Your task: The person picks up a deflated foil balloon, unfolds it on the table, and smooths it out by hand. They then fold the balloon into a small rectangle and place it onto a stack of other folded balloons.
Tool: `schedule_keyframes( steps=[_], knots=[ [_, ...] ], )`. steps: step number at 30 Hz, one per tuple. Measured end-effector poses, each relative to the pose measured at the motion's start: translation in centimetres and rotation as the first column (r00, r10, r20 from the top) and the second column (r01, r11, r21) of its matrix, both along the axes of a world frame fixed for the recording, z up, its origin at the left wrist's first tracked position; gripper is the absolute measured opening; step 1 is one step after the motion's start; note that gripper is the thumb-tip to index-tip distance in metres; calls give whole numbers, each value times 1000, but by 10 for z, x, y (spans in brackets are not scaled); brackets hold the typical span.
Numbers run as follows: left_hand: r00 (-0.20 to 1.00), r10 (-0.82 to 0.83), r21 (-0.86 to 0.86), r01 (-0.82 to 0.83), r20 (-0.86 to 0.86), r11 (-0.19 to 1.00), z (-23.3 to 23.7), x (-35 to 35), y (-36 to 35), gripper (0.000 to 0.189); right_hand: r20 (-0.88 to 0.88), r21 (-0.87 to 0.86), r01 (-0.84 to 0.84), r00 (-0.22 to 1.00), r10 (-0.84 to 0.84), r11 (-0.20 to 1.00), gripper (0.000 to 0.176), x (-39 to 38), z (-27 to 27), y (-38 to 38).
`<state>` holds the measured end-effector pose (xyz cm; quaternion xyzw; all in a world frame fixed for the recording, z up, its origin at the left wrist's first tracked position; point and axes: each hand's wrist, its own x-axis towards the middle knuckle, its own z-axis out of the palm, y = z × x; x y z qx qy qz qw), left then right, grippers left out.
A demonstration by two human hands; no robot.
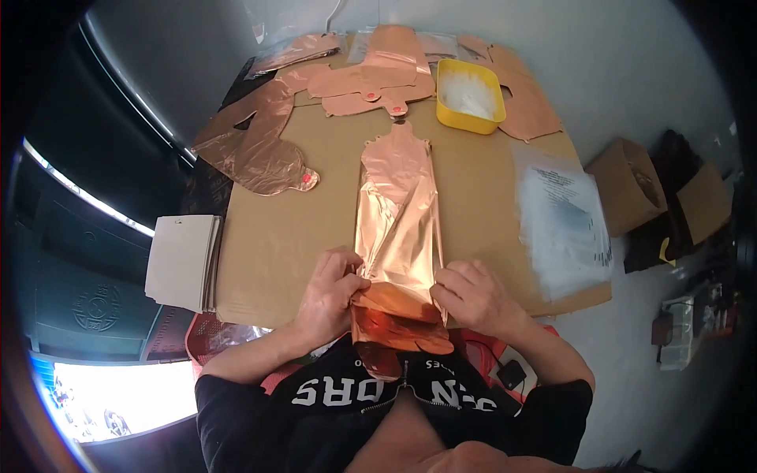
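Observation:
A flat rose-gold foil balloon (398, 229) lies lengthwise down the middle of the cardboard-covered table, its near end hanging over the front edge toward my body. My left hand (327, 288) pinches its left edge, fingers curled in. On the opposite side, my right hand (473, 293) grips the right edge between thumb and fingers. Between the hands the foil is creased and bent across. Farther off, another flat foil balloon (268, 158) with a red-marked tab rests at the left, and several more foil balloons (378, 75) overlap at the back.
A yellow tub (449, 118) with whitish contents stands at the back right. Printed clear plastic bags (560, 225) are piled on the right. White cards (181, 260) are stacked at the left edge. Open cardboard boxes (627, 189) sit beyond the table's right side.

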<state>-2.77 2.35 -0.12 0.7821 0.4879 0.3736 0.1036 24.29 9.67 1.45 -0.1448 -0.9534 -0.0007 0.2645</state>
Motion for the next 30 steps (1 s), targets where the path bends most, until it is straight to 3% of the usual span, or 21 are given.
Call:
schedule_keyframes(
  steps=[4,8,10,13,16,19,22,28,30],
  knots=[
    [995,7,-36,-10,-103,999,4,-3,-8,29,-2,-37,-33,999,33,999,13,-3,-4,0],
    [993,9,-104,-22,-122,994,6,-8,-8,28,-107,-210,8,994,-31,978,15,-3,-12,-1],
    [999,45,-183,-40,22,982,6,-7,-4,22,-147,-318,32,986,-83,947,13,-4,-13,-1],
    [969,198,-365,-133,148,921,9,-4,3,14,-177,-530,108,956,-234,841,11,-5,-20,2],
    [941,300,-546,-169,159,820,18,-4,19,13,-163,-752,163,893,-420,639,15,-16,-19,4],
    [923,329,-660,-121,201,741,24,-9,35,24,30,-781,330,869,-495,531,20,-19,-12,15],
    [897,379,-768,-73,228,636,13,-14,43,23,12,-787,327,856,-517,523,21,-25,-10,20],
    [884,377,-829,23,278,559,24,-15,51,15,-1,-739,356,849,-528,572,22,-29,-25,25],
    [881,381,-839,31,279,543,32,-14,51,15,83,-686,446,832,-548,574,26,-32,-19,22]
  ],
)
